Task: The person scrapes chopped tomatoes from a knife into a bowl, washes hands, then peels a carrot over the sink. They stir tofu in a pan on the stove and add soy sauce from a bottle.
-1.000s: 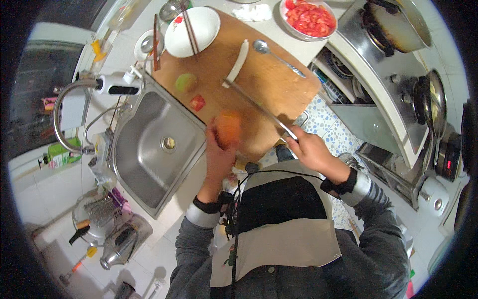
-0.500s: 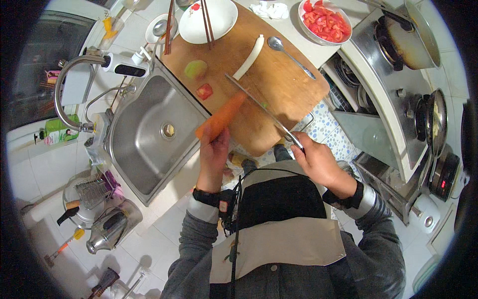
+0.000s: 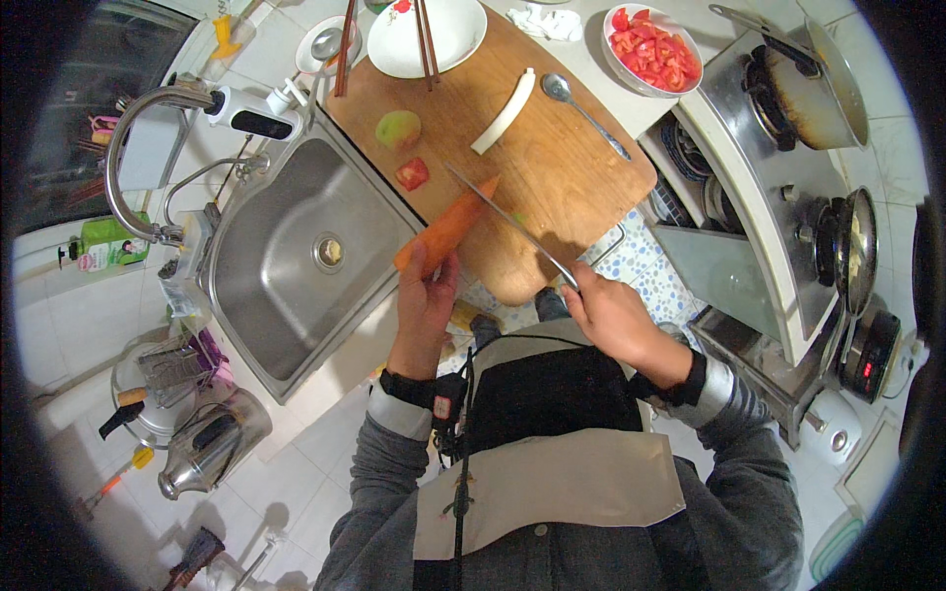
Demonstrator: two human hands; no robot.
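Observation:
A large orange carrot (image 3: 440, 232) is held at its thick near end by my left hand (image 3: 427, 300), fingers closed round it. Its narrower tip points up and to the right over the wooden cutting board (image 3: 581, 197). My right hand (image 3: 611, 313) grips the handle of a knife (image 3: 527, 233), whose blade lies across the carrot near the tip. Whether the edge has gone into the flesh I cannot tell. On the board beyond are a red tomato piece (image 3: 412, 173), a round yellow-green piece (image 3: 398, 129), a long white strip (image 3: 505, 111) and a metal spoon (image 3: 586, 115).
A steel sink (image 3: 296, 266) with a faucet (image 3: 148, 108) adjoins the board on the left. Chopsticks rest on a white bowl (image 3: 414, 44) at the far edge. A bowl of cut tomatoes (image 3: 653, 54) stands far right, near the stove with its pot (image 3: 813, 98) and pan (image 3: 859, 251).
The knife and carrot stay crossed near the carrot's tip, with my right hand slightly nearer the left. The whole view has shifted a little, so the board and bowls appear slightly lower and further right.

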